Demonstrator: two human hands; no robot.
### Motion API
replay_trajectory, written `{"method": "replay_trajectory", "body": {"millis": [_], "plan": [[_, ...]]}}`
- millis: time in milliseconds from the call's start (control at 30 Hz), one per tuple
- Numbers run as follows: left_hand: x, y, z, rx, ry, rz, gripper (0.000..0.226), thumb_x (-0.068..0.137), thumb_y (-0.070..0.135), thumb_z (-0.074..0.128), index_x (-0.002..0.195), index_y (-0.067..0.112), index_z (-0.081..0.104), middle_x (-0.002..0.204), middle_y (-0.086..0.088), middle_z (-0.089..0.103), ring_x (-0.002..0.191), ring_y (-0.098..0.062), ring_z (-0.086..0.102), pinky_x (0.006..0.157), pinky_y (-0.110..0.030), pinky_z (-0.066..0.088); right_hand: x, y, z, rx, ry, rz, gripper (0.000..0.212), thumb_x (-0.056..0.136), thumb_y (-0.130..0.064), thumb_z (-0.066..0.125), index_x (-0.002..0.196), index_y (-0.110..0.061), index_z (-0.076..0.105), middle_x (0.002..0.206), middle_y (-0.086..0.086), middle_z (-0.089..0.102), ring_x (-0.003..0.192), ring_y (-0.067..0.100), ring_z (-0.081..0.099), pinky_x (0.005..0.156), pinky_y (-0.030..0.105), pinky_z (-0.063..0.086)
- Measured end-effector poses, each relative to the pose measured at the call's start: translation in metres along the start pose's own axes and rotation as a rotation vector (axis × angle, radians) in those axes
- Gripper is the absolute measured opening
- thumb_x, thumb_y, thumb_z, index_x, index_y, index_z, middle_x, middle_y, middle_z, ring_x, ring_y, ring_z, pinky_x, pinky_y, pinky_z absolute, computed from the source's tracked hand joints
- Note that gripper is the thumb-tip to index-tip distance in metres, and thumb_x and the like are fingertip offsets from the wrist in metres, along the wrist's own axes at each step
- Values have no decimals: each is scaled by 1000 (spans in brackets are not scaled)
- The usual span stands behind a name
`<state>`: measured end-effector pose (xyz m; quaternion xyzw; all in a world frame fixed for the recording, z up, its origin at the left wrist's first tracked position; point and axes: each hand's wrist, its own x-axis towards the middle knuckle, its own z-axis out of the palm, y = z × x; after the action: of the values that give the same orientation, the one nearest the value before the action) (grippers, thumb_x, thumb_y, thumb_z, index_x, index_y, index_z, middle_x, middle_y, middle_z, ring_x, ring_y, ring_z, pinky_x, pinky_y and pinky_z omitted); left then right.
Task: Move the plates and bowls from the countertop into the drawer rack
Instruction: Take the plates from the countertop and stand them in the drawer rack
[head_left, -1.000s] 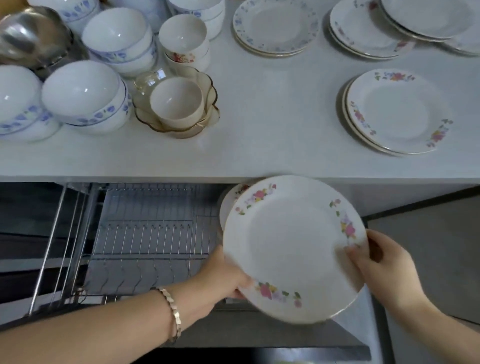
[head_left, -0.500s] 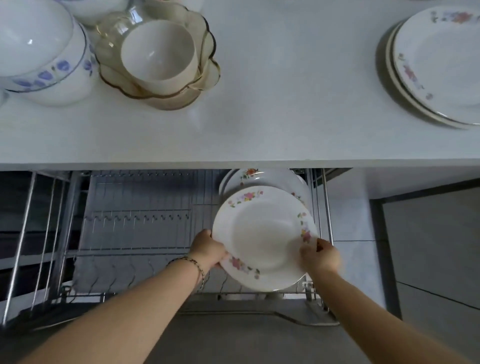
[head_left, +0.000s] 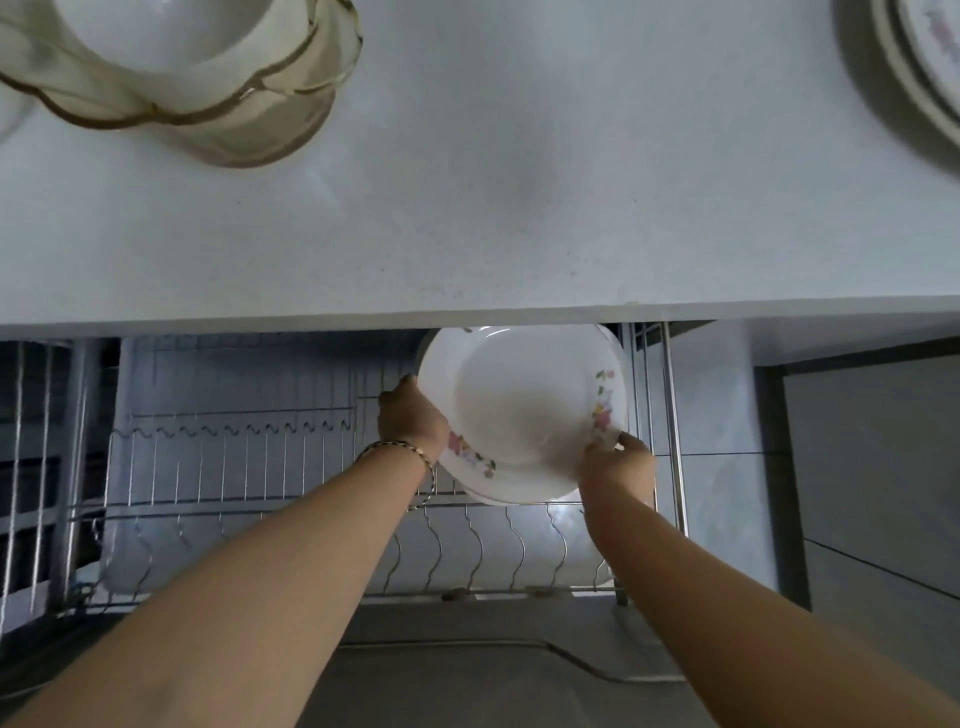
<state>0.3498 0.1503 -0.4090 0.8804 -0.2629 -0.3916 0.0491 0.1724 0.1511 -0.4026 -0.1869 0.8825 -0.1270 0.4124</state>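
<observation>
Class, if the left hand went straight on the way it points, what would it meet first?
The left hand would probably meet the drawer rack's rear wires beside the floral plate; depth unclear.

white plate (head_left: 519, 410) with pink floral rim.

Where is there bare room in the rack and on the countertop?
In the drawer rack, wire slots left of the left hand stand bare, also the front row below the plate. On the countertop, a bare patch between the glass bowl and the plate stack. Crowded: the rack's right end, where the right hand grips the plate.
</observation>
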Motion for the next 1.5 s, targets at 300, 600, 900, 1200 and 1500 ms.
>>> {"method": "replay_trajectory", "body": {"millis": [300, 600, 900, 1200, 1500], "plan": [[-12, 1, 7, -94, -167, 12, 74, 80, -5, 58, 143, 17, 27, 130, -17, 50, 115, -36, 56, 92, -40, 53, 7, 9, -4, -8, -79, -70, 16, 86, -4, 46, 84, -11, 61, 75, 7, 57, 52, 19, 41, 45, 21, 30], [-107, 31, -33, 61, -387, 282, 36, 90, 8, 46, 125, 10, 54, 118, -8, 57, 93, -21, 60, 72, -19, 50, -38, -17, -89, -469, -376, -346, 42, 87, -5, 50, 128, -8, 55, 129, 13, 58, 79, 23, 61, 62, 19, 45], [-192, 222, -71, -160, -322, 613, 20, 87, 8, 56, 104, 11, 67, 97, -4, 67, 103, -25, 65, 81, -23, 45, -26, -157, -268, -315, -218, -705, 26, 88, -9, 55, 110, -8, 68, 115, 8, 69, 96, 14, 58, 83, 19, 36], [-164, 359, -30, -308, -23, 260, 42, 84, 17, 61, 121, -1, 55, 123, -17, 62, 112, -33, 60, 88, -31, 48, 93, -280, -345, -329, -80, -621, 57, 91, -20, 49, 143, -8, 29, 138, 18, 42, 122, 36, 49, 96, 36, 42], [-159, 359, -22, -395, 23, 194, 28, 79, 9, 67, 106, 2, 67, 108, -18, 70, 99, -32, 68, 88, -44, 55, 122, -283, -332, -218, -195, -623, 21, 84, -3, 38, 65, -10, 46, 59, 3, 49, 57, 22, 48, 49, 25, 33]]}}
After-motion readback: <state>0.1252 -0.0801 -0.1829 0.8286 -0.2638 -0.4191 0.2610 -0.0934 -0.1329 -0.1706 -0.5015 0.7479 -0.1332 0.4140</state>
